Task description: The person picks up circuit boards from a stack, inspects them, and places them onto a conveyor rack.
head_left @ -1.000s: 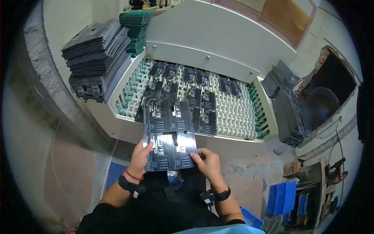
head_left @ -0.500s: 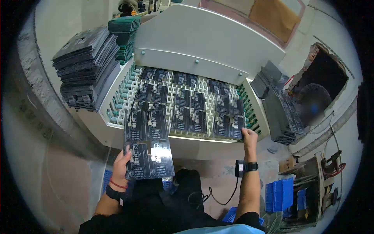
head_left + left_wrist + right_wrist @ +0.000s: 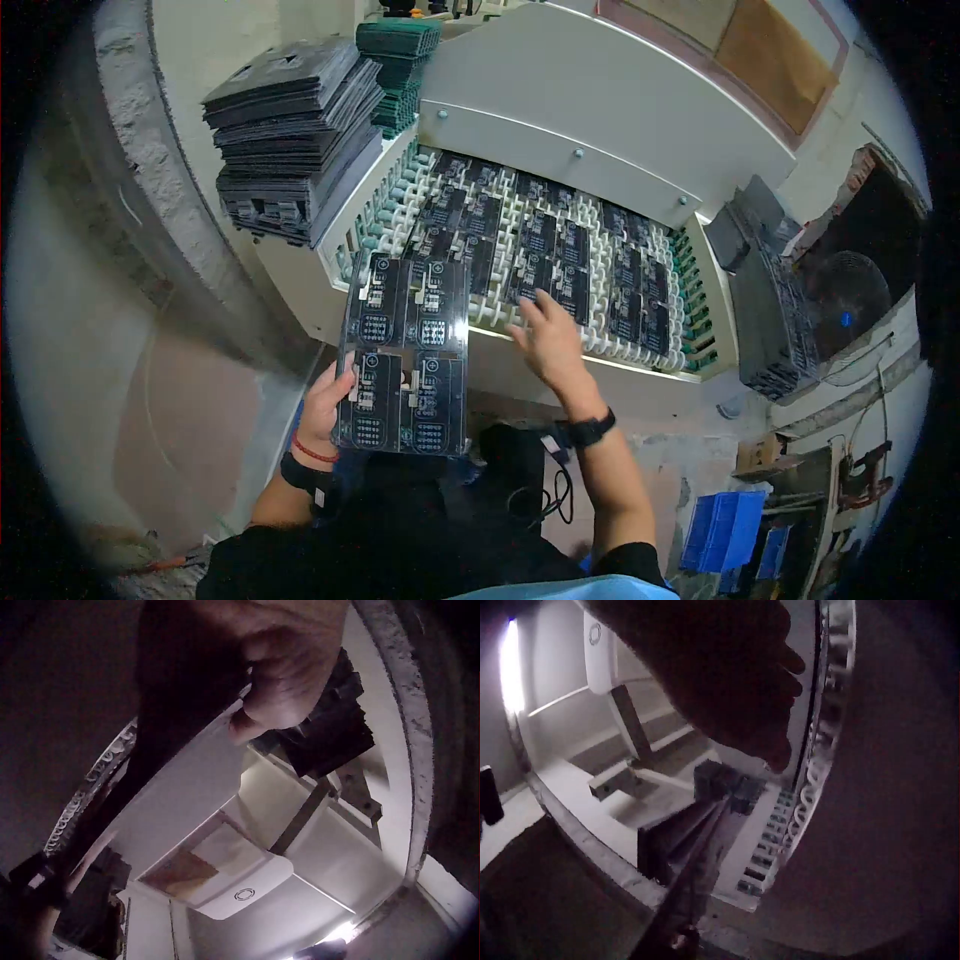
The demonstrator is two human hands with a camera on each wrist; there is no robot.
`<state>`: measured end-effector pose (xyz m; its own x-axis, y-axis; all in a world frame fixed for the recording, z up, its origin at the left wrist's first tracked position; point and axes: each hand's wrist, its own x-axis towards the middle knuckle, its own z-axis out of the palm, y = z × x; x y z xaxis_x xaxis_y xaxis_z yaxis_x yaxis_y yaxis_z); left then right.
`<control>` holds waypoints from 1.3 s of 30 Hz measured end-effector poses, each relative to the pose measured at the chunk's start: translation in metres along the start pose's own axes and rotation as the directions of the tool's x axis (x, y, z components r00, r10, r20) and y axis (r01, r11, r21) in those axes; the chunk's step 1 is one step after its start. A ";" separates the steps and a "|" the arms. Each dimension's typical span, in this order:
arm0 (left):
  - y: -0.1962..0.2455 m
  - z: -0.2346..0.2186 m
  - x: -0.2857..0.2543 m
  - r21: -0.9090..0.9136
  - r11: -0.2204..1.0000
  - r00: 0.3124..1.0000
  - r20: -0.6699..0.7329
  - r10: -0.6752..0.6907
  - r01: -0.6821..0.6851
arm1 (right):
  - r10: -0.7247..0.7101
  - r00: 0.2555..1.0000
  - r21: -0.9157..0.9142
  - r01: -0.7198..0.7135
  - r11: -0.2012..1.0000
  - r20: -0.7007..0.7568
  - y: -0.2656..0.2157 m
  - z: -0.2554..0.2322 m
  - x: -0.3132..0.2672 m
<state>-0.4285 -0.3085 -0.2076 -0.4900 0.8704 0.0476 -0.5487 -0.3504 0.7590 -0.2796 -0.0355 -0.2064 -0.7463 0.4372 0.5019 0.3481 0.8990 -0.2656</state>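
My left hand [image 3: 325, 403] grips the left edge of a black circuit board panel [image 3: 432, 385], with the thumb on its upper face. The panel is tilted up in front of my body, its printed side toward me. Over the front edge of a roller conveyor [image 3: 487, 315] is my right hand [image 3: 553, 350], fingers spread and holding nothing. Its fingertips overlap a circuit board panel [image 3: 570, 245] lying on the white rollers. Another panel [image 3: 640, 315] lies at the front right of the rollers, and more lie in rows behind. The right wrist view shows the right hand [image 3: 727, 682] dark.
A tall stack of dark boards [image 3: 290, 130] stands on the conveyor's left side, with green racks [image 3: 398, 60] behind it. More boards [image 3: 770, 300] lean at the right side. The white machine hood [image 3: 590, 100] closes the back. Blue bins [image 3: 722, 530] stand low at the right.
My right hand went from the held panel's corner to the front right of the conveyor, where a panel now lies, then came back left empty. The left hand keeps its hold.
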 end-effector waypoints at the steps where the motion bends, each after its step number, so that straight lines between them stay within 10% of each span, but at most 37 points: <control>1: 0.002 0.000 -0.002 0.004 1.000 1.000 0.000 0.006 -0.006 | -0.005 1.000 0.003 0.005 1.000 -0.004 -0.008 0.012 0.010; 6: 0.002 -0.013 -0.012 -0.008 1.000 1.000 0.001 0.004 -0.004 | -0.106 0.965 -0.102 0.134 0.986 0.238 -0.028 0.059 0.050; 14: 0.008 -0.009 -0.013 0.063 0.997 0.999 -0.031 0.045 -0.043 | -0.067 0.973 -0.145 0.101 0.984 0.223 -0.025 0.070 0.062; 18: -0.009 -0.024 -0.004 0.008 1.000 0.994 -0.106 0.005 -0.004 | -0.068 0.994 0.260 0.045 0.965 0.080 -0.031 0.016 0.038; 23: -0.024 -0.019 0.012 -0.122 0.988 0.993 -0.062 -0.102 0.094 | 0.175 0.847 0.702 -0.517 0.489 0.502 -0.017 -0.019 -0.040; 29: -0.051 -0.001 0.036 -0.193 0.967 0.981 -0.068 -0.181 0.165 | 0.162 0.719 0.728 -0.686 0.012 0.675 -0.042 -0.030 -0.106; 39: -0.071 0.005 0.019 -0.554 0.765 0.935 0.078 -0.346 0.329 | 0.382 0.674 0.743 -0.668 -0.052 0.632 -0.040 -0.008 -0.124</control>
<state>-0.3957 -0.2652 -0.2578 -0.2160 0.9619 -0.1674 -0.9560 -0.1735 0.2365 -0.1958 -0.1257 -0.2513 -0.7287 0.6232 -0.2839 0.0590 -0.3559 -0.9326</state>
